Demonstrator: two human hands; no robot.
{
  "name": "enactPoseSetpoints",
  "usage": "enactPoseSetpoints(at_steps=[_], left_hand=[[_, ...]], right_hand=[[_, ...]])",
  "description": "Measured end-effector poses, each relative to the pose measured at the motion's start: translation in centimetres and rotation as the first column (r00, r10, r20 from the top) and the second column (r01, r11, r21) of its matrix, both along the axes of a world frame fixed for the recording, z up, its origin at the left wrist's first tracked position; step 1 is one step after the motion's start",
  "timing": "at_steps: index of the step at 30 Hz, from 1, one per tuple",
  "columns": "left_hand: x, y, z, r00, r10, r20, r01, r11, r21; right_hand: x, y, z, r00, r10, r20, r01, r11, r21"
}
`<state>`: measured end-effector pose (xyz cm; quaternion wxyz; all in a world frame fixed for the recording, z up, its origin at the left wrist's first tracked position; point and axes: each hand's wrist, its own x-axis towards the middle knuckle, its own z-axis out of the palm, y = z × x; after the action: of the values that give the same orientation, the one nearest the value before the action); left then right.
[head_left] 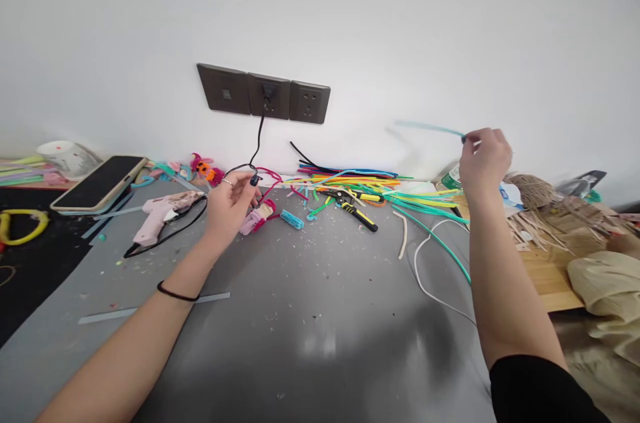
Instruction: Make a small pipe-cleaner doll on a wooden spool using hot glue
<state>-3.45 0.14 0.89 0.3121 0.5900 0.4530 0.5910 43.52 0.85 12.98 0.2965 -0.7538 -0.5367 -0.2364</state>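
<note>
One teal stem (430, 126), pinched in your right grip (485, 160), runs leftward above the far edge of the counter (320, 303) toward your left grip (233, 200), whose hold I can't tell.

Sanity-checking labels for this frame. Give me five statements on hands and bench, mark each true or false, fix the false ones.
1. The right hand holds a thin blue-green strand. True.
2. A black band is worn on the right wrist. False: the black band is on the left wrist.
3. The pliers have yellow-and-black handles. True.
4. The black plug is in the right-hand wall panel. False: the black plug is in the middle panel.
5. The phone is to the left of the pink glue gun. True.
</note>
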Motion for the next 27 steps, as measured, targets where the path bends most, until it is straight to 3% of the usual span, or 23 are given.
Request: enactPoseSetpoints(at_steps=[2,4,6,8,11,13,15,18,20,21,24,27], left_hand=[[0.1,-0.3,0.0,0.999,-0.011,-0.048,0.011,1.000,0.006],[0.3,-0.7,0.1,0.994,-0.055,-0.099,0.054,0.999,-0.007],[0.6,-1.2,0.5,0.981,-0.162,-0.104,0.159,0.987,-0.036],[1.1,-1.7,0.9,0.950,-0.307,-0.050,0.303,0.950,-0.068],[1.9,-2.4,1.3,0.920,-0.392,0.021,0.392,0.914,-0.100],[2.3,-2.5,1.1,0.938,-0.344,0.048,0.347,0.933,-0.097],[2.3,-2.2,0.7,0.959,-0.257,0.121,0.268,0.959,-0.090],[1.7,-1.2,0.0,0.947,-0.101,0.304,0.138,0.985,-0.105],[1.1,-0.5,-0.1,0.926,0.000,0.377,0.043,0.993,-0.106],[0.8,-0.2,-0.1,0.922,0.033,0.385,0.007,0.995,-0.104],[0.4,0.3,0.0,0.933,0.035,0.359,-0.007,0.997,-0.080],[0.5,0.2,0.0,0.946,-0.035,0.324,0.059,0.996,-0.064]], right_hand=[[-3.6,-1.3,0.9,0.977,0.192,-0.089,-0.170,0.962,0.214],[-8.2,-2.0,0.6,0.908,0.388,-0.159,-0.323,0.890,0.322],[-13.3,-2.4,-1.0,0.745,0.627,-0.226,-0.578,0.777,0.250],[-18.0,-2.6,-3.1,0.577,0.778,-0.247,-0.777,0.616,0.126],[-23.4,-3.3,-5.9,0.464,0.863,-0.201,-0.886,0.451,-0.105],[-25.5,-3.9,-6.9,0.456,0.872,-0.179,-0.883,0.420,-0.208],[-26.3,-4.3,-7.0,0.480,0.862,-0.161,-0.857,0.422,-0.295],[-25.1,-4.7,-6.2,0.640,0.760,-0.115,-0.716,0.535,-0.448],[-23.2,-4.6,-5.9,0.789,0.611,-0.059,-0.519,0.613,-0.596],[-22.1,-4.6,-5.9,0.851,0.524,-0.023,-0.403,0.626,-0.668],[-19.2,-4.3,-6.9,0.947,0.317,0.048,-0.143,0.553,-0.821],[-17.5,-4.1,-8.2,0.954,0.299,0.025,-0.129,0.486,-0.864]])
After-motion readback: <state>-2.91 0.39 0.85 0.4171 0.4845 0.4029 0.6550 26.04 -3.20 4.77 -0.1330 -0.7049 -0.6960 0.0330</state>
